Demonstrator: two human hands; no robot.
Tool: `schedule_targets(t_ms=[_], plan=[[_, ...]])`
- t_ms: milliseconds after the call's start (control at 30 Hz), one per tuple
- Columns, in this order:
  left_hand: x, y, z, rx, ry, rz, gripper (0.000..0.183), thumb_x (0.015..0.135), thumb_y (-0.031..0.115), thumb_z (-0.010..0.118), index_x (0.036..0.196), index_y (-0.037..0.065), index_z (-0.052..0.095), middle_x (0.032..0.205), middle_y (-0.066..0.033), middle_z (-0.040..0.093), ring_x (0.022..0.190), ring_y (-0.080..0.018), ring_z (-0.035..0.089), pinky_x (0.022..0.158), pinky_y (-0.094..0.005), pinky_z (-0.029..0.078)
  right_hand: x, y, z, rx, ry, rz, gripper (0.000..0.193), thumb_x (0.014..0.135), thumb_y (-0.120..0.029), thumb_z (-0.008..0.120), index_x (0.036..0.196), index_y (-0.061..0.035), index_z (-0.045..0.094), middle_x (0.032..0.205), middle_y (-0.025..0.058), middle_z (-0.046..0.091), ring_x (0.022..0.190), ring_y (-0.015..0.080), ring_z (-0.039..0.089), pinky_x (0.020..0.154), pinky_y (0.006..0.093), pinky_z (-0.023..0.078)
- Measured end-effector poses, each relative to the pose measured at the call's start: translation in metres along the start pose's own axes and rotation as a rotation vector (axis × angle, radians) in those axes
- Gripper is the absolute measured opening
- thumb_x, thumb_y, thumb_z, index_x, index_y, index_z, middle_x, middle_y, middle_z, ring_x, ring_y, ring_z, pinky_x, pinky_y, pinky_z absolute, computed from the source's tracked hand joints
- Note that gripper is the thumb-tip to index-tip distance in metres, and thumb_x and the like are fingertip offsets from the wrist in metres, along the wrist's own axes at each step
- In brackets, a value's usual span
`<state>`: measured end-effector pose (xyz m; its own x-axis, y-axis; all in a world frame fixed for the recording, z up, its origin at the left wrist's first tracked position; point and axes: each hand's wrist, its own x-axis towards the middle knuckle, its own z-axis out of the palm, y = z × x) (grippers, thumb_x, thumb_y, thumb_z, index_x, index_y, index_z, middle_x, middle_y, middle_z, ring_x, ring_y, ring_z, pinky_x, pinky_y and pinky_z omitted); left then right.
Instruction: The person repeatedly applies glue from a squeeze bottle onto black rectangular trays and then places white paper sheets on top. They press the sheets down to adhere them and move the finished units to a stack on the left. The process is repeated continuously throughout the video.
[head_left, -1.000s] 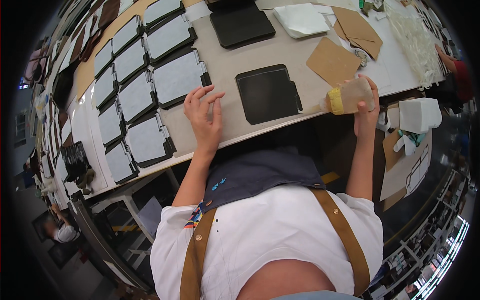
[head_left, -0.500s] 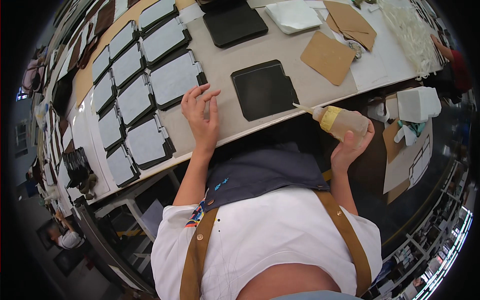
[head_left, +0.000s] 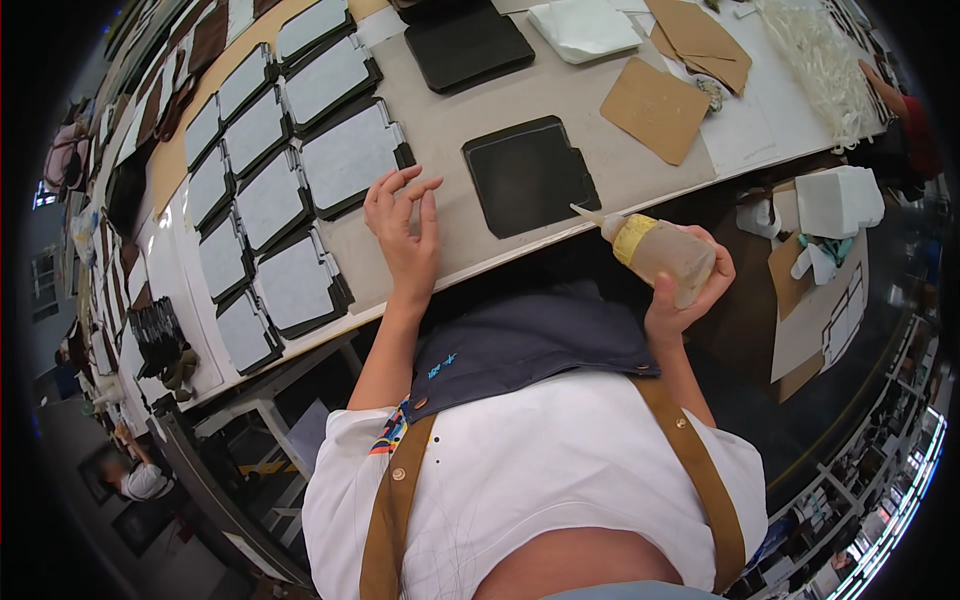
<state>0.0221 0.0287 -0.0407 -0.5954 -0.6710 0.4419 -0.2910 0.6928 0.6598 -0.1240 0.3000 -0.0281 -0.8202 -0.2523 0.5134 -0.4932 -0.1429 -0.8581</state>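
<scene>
Right hand (head_left: pixel 682 316) grasps a translucent, yellow-banded plastic bottle (head_left: pixel 668 252), nozzle (head_left: pixel 589 214) at the near-right of a flat black panel (head_left: pixel 525 178); oversqueezing could blot it. Left hand (head_left: pixel 404 222) hangs empty.

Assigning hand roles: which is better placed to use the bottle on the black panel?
Right, probably: the right hand already grips the bottle, its nozzle aimed toward the black panel. The left hand looks empty, left of the panel.

right hand (head_left: pixel 682 318): partly hidden behind bottle (head_left: pixel 668 255) | nozzle tip (head_left: pixel 578 209): contact with black panel (head_left: pixel 528 178) unclear | dark item (head_left: pixel 440 10): cut off by top edge | distant person (head_left: pixel 145 481): blurred
</scene>
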Motion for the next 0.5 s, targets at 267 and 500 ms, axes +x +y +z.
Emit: schedule_targets(t_ms=[267,500], plan=[[0.0,0.001,-0.001,-0.013,-0.006,-0.013,0.016,0.098,0.013,0.062,0.108,0.011,0.074,0.126,-0.0048,0.066,0.134,-0.0287,0.045,0.115,-0.0438,0.029,-0.015,0.007,0.024,0.109,-0.151,-0.065,0.076,0.086,-0.029,0.081,0.135,-0.0076,0.027,0.126,0.0244,0.05,0.114,0.0311,0.06,0.1,0.0466,0.05],[0.0,0.0,-0.001,-0.017,-0.001,-0.008,0.017,0.098,0.013,0.061,0.109,0.011,0.074,0.126,-0.0048,0.066,0.134,-0.029,0.044,0.114,-0.044,0.029,-0.029,0.008,0.053,0.222,-0.216,-0.068,0.08,0.084,-0.029,0.084,0.136,-0.006,0.027,0.127,0.0247,0.05,0.114,0.0315,0.06,0.1,0.0467,0.049]])
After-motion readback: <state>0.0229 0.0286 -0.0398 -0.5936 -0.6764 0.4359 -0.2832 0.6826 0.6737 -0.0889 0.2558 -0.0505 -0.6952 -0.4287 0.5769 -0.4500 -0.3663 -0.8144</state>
